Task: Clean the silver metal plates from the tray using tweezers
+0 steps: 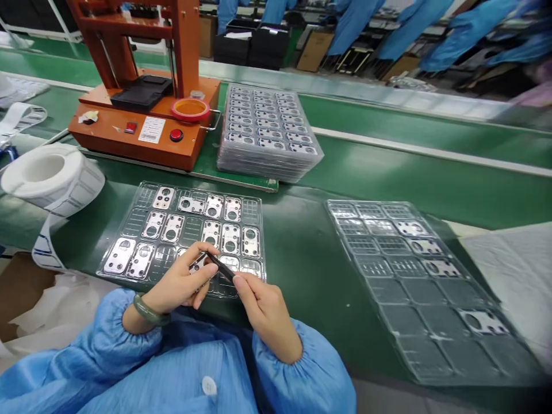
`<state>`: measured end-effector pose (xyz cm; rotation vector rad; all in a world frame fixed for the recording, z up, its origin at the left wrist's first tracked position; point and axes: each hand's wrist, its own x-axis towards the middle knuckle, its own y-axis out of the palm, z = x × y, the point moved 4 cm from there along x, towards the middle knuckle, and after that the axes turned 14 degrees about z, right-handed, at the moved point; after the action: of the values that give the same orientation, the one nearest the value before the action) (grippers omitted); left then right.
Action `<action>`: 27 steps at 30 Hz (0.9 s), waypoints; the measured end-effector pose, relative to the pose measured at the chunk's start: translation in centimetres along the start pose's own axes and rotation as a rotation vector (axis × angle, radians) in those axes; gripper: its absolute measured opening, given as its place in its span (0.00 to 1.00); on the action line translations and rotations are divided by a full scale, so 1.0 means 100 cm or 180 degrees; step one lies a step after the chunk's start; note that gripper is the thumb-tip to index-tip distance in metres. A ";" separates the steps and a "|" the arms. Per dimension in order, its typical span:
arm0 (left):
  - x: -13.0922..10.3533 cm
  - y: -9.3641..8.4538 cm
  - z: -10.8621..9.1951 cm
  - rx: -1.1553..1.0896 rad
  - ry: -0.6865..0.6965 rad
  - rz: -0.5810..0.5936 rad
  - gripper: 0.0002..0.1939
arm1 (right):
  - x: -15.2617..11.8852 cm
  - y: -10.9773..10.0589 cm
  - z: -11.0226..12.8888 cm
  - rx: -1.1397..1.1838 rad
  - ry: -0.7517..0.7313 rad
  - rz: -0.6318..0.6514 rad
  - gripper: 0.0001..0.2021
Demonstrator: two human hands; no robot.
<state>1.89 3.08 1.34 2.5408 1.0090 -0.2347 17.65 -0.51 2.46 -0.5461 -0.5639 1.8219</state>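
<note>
Left hand [185, 280] pinches a perforated metal plate [198, 264]; right hand [265, 302] grips a slim black tool [224, 269], tip near my left fingers. Steady plate, light tool pressure serve best, I judge. Below: clear tray [192, 231], similar plates [232, 238] in pockets. Beyond: stacked trays [263, 165], orange press [114, 144].

Orange press [116, 138], red tape roll [190, 118] on its base; black bins [269, 45] beyond.
</note>
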 end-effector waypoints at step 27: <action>0.003 -0.002 0.005 0.0036 0.0260 0.0037 0.13 | 0.000 0.001 -0.007 0.0755 -0.0107 -0.0575 0.08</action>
<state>2.01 3.17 0.72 2.5844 1.0255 -0.1345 18.01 -0.42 1.89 -0.2949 -0.3986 1.6990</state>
